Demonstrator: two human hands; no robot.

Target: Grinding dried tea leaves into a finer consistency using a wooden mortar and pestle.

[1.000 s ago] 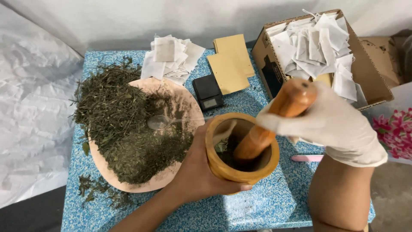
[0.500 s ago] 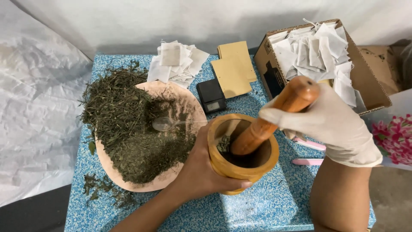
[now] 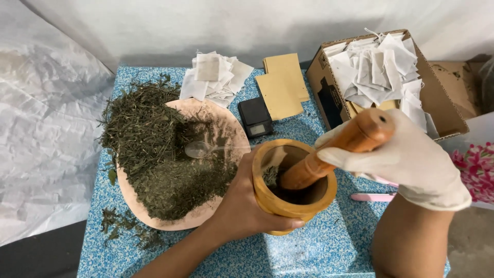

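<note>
Gripping the thick upper end of the wooden pestle (image 3: pixel 329 154), the right hand (image 3: pixel 406 159) wears a thin white glove and is closed firmly around it. The pestle leans to the right, and its lower end sits inside the wooden mortar (image 3: pixel 293 188), on some dark crushed leaves. The bare left hand (image 3: pixel 247 206) is wrapped around the near left side of the mortar and holds it on the blue speckled counter (image 3: pixel 329 242).

Both wooden pieces look hard, smooth and rather heavy, so I think they will not bend or break easily. The round wall of the mortar may slip, so a grip low on its side seems best. The pestle is best held near its wide top.

Just left of the mortar lies a flat pink tray (image 3: pixel 206 216) with a heap of dry green herbs (image 3: pixel 149 149), light and crumbly, and a metal spoon (image 3: pixel 198 149) on it. Behind are white paper sachets (image 3: pixel 216 77), tan envelopes (image 3: pixel 283 85), a small black scale (image 3: pixel 256 117) and a cardboard box (image 3: pixel 437 98).
</note>
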